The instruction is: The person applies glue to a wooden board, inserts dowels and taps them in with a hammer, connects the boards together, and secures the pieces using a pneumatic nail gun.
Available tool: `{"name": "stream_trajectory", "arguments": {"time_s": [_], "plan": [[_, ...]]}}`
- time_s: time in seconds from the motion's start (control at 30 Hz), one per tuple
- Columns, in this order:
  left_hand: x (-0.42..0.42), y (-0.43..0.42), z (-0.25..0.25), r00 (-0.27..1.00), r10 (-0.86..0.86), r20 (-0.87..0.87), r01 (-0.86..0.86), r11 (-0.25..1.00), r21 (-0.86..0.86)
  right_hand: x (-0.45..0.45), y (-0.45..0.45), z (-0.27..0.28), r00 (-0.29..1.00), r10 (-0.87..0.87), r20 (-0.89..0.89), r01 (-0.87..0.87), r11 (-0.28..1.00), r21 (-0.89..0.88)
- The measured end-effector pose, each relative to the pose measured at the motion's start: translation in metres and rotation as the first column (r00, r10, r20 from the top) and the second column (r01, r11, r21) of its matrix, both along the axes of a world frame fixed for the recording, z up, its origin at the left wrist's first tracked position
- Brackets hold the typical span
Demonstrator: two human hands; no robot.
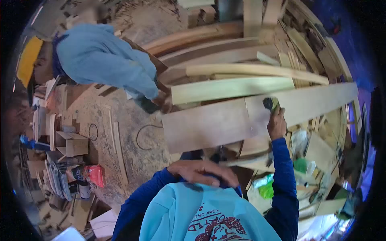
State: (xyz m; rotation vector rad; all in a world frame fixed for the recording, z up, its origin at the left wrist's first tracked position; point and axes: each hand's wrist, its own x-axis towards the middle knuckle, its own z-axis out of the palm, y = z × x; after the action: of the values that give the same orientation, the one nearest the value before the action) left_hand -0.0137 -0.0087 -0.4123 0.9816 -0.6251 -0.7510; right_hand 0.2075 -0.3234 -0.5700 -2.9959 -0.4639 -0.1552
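Blue-sleeved right hand (277, 124) outstretched forward

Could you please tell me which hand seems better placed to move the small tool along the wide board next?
Probably the right hand: it holds the small tool at the wide board. The left hand is back near the light-blue shirt, short of the board.

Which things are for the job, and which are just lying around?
Part of the job, it seems:
small black-and-yellow tool in the right hand
long, flat, pale-brown wooden board beneath it

Probably just lying about:
bright-green plastic bag
bright-red, plastic-looking bundle
open, brown, square-sided box
thin, dark, round loop
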Motion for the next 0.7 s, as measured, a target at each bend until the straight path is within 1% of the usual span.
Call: {"name": "stream_trajectory", "arguments": {"time_s": [0.03,0.07,0.1,0.13,0.17,0.2,0.23,0.27,0.3,0.33,0.37,0.4,0.43,0.47,0.5,0.57,0.6,0.63,0.67,0.7], "plan": [[0.002,-0.005,-0.004,0.993,-0.115,0.026,0.117,0.986,-0.115,0.002,0.0,0.001,1.0,-0.013,-0.019,0.013,1.0,-0.004],[0.002,-0.009,-0.004,0.987,-0.158,0.027,0.16,0.975,-0.154,0.006,-0.002,0.002,0.999,-0.032,-0.036,0.031,0.999,-0.01],[-0.002,-0.01,-0.005,0.978,-0.207,0.022,0.207,0.959,-0.192,0.01,-0.006,-0.004,1.0,-0.022,-0.017,0.022,0.999,-0.024],[-0.01,-0.009,-0.014,0.975,-0.22,-0.035,0.209,0.957,-0.2,0.011,-0.009,-0.007,0.999,-0.023,-0.032,0.022,1.0,-0.018],[-0.008,-0.008,-0.011,0.976,-0.215,-0.023,0.207,0.961,-0.183,0.012,-0.011,-0.01,0.998,-0.024,-0.056,0.024,1.0,-0.014],[-0.009,-0.008,-0.007,0.98,-0.197,-0.039,0.19,0.973,-0.132,0.013,-0.009,-0.015,0.999,-0.015,-0.047,0.014,1.0,-0.005],[-0.011,-0.01,-0.007,0.982,-0.177,-0.063,0.171,0.981,-0.088,0.011,-0.008,-0.024,0.997,-0.042,-0.069,0.044,0.999,0.024],[-0.011,-0.013,-0.014,0.987,-0.158,-0.021,0.156,0.985,-0.074,0.007,-0.009,-0.03,0.992,-0.072,-0.099,0.077,0.996,0.046],[-0.01,-0.014,-0.008,0.992,-0.108,-0.064,0.106,0.994,-0.039,0.006,-0.007,-0.031,0.996,-0.014,-0.088,0.023,0.995,0.093],[-0.018,-0.017,-0.002,0.948,-0.045,-0.315,0.017,0.996,-0.09,0.003,-0.01,-0.036,0.995,0.033,-0.098,-0.02,0.992,0.127],[-0.016,-0.017,-0.006,0.933,-0.031,-0.359,0.003,0.997,-0.078,-0.001,-0.013,-0.048,0.993,0.113,-0.031,-0.115,0.988,-0.105],[-0.021,-0.022,-0.001,0.856,0.047,-0.515,-0.112,0.989,-0.095,-0.003,-0.018,-0.059,0.981,0.19,0.029,-0.189,0.981,-0.033],[-0.021,-0.023,-0.01,0.835,0.144,-0.532,-0.185,0.982,-0.025,-0.007,-0.008,-0.058,1.0,0.03,-0.007,-0.028,0.978,0.209],[-0.02,-0.023,-0.027,0.877,0.259,-0.406,-0.247,0.966,0.083,-0.011,-0.006,-0.053,0.999,0.048,0.026,-0.052,0.983,0.175],[-0.021,-0.02,-0.038,0.898,0.269,-0.349,-0.241,0.963,0.12,-0.022,-0.005,-0.042,0.999,0.04,0.009,-0.041,0.985,0.165],[-0.028,-0.021,-0.05,0.86,0.327,-0.393,-0.294,0.945,0.143,-0.033,0.005,-0.004,1.0,0.012,0.026,-0.013,0.999,0.048],[-0.029,-0.021,-0.058,0.856,0.336,-0.392,-0.302,0.942,0.147,-0.043,0.009,0.023,0.989,0.055,0.138,-0.075,0.987,0.142],[-0.031,-0.021,-0.066,0.877,0.339,-0.342,-0.281,0.937,0.207,-0.053,0.005,0.043,0.978,0.209,0.009,-0.195,0.898,0.395],[-0.033,-0.02,-0.072,0.895,0.341,-0.288,-0.265,0.925,0.272,-0.063,0.002,0.067,0.92,0.386,-0.072,-0.257,0.73,0.633],[-0.033,-0.022,-0.076,0.89,0.362,-0.276,-0.282,0.915,0.29,-0.075,0.006,0.118,0.708,0.634,-0.311,-0.137,0.556,0.82]]}}
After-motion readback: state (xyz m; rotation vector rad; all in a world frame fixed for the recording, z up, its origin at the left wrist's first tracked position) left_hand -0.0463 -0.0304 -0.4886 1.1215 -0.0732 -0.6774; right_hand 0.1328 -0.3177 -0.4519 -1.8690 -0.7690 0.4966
